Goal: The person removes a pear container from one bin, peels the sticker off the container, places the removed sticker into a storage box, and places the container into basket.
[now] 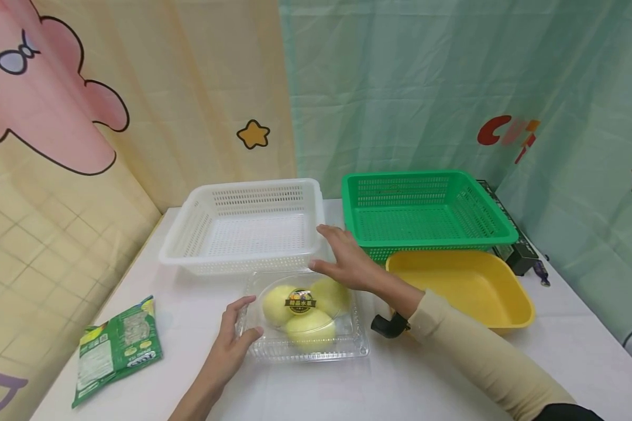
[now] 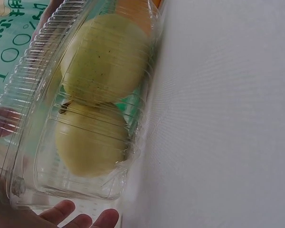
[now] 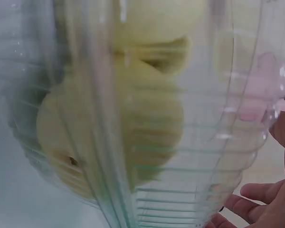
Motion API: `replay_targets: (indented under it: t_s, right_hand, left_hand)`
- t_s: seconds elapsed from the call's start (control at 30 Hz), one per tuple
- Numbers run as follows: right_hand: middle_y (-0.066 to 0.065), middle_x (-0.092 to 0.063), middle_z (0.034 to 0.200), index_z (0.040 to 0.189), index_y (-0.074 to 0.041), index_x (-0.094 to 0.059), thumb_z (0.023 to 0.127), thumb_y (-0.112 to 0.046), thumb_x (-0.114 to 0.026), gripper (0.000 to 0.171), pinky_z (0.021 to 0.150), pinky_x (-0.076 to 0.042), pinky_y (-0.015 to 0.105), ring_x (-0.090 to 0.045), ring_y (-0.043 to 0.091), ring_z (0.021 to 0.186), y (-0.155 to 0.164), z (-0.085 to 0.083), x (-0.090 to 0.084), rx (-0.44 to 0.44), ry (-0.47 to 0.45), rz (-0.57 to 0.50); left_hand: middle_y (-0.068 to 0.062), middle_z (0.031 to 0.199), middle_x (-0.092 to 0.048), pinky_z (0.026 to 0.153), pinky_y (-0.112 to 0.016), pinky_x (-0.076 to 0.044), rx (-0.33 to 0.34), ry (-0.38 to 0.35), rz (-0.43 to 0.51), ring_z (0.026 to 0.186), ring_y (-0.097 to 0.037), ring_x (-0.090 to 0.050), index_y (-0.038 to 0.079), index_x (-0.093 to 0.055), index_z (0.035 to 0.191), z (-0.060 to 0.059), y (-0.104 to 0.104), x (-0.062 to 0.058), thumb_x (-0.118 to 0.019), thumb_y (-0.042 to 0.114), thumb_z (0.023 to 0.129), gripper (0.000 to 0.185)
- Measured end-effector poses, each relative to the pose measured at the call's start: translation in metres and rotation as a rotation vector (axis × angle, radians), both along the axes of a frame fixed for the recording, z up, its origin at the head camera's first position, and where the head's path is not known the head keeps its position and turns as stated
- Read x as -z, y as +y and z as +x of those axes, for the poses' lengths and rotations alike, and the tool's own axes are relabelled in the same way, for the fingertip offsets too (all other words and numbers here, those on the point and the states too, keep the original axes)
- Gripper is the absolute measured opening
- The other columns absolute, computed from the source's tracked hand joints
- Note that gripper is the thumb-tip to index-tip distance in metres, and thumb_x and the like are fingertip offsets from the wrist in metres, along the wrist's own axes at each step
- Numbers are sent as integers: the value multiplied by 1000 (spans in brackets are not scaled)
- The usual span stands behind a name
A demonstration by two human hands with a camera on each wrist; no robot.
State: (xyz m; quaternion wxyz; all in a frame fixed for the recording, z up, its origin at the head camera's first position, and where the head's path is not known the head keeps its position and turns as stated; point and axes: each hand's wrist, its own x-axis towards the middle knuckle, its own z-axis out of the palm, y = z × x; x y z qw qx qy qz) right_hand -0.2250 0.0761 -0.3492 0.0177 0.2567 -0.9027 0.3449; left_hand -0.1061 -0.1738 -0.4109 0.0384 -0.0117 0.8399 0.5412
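A clear plastic clamshell box (image 1: 347, 345), closed, stands on the white table with three pale yellow-green fruits (image 1: 309, 328) inside. Its lid bears a dark label (image 1: 300, 300). My left hand (image 1: 229, 339) is at the box's left end, thumb and fingers spread around the corner; in the left wrist view the fingertips (image 2: 107, 218) lie just beyond the end wall. Over the far right corner reaches my right hand (image 1: 350, 260), its thumb and fingers extended and apart. The right wrist view shows the ribbed box wall close up, with fingers (image 3: 261, 192) beside it.
Behind the box stands a white basket (image 1: 200, 257); a green basket (image 1: 432, 241) is at the back right. A yellow basin (image 1: 453, 286) sits in front of the green one. At left lies a green packet (image 1: 118, 348). A dark box (image 1: 521, 259) stands by the right edge.
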Motion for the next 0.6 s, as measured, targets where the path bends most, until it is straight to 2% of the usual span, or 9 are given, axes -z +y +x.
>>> replay_targets:
  t_s: [0.3, 0.47, 0.6]
  right_hand:
    - [10, -46, 141, 143, -12, -39, 84, -39, -68, 71, 100, -40, 50, -37, 30, 124, -7, 10, 3, -22, 57, 32]
    - [6, -50, 136, 139, -15, -45, 83, -41, -69, 67, 94, -43, 43, -40, 26, 118, -9, 16, 6, -78, 81, 75]
    - [5, -54, 131, 135, -13, -50, 81, -42, -71, 65, 94, -42, 42, -40, 25, 116, -11, 21, 7, -138, 99, 81]
  left_hand:
    - [-13, 157, -11, 106, -74, -3, 2, 9, 13, 146, -43, -1, 28, -30, 140, 0, -1, 0, -54, 18, 88, 58]
    - [-14, 157, -11, 105, -74, -4, -2, 6, 10, 145, -44, -2, 28, -30, 140, 1, -1, 0, -55, 18, 88, 59]
    - [-14, 157, -12, 104, -75, -5, -2, -1, 0, 145, -45, -3, 31, -29, 141, 1, -1, 0, -55, 19, 88, 60]
